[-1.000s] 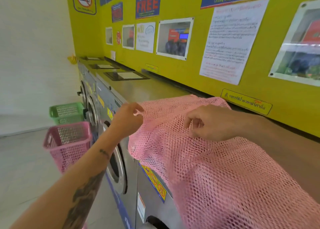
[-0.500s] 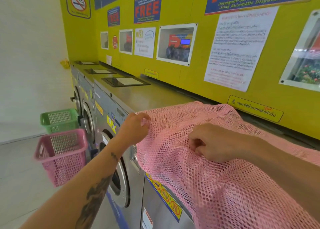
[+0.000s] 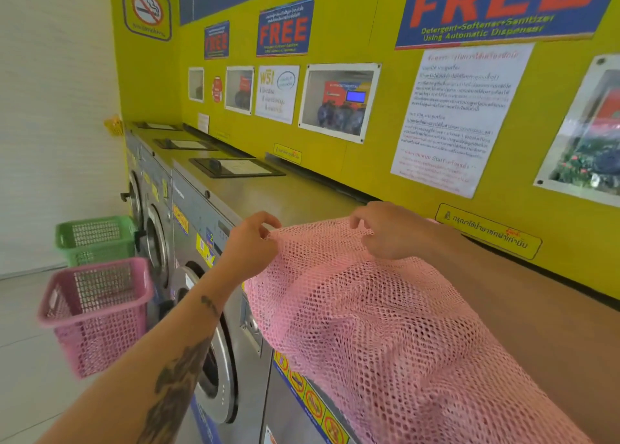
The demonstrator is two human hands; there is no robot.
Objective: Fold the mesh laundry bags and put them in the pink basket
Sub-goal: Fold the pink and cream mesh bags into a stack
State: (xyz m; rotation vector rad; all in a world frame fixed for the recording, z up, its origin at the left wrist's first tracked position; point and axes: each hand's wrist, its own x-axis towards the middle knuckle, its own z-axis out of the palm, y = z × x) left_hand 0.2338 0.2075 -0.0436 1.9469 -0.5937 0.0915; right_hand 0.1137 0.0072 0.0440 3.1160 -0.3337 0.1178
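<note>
A pink mesh laundry bag (image 3: pixel 379 329) lies spread over the top of a washing machine and hangs over its front edge. My left hand (image 3: pixel 250 242) pinches the bag's far left corner. My right hand (image 3: pixel 389 230) pinches the far edge further right, so the edge is stretched between both hands. The pink basket (image 3: pixel 95 312) stands on the floor to the left, beside the machines, and looks empty from here.
A green basket (image 3: pixel 95 238) stands behind the pink one. A row of front-loading washers (image 3: pixel 214 309) runs along the yellow wall (image 3: pixel 369 161), their tops (image 3: pixel 268 191) bearing dark lids. White tiled floor (image 3: pixel 23 359) lies at the left.
My right hand has moved from the middle of the bag up to its far edge and grips there. My left hand kept its corner, and the edge now sits taut between them.
</note>
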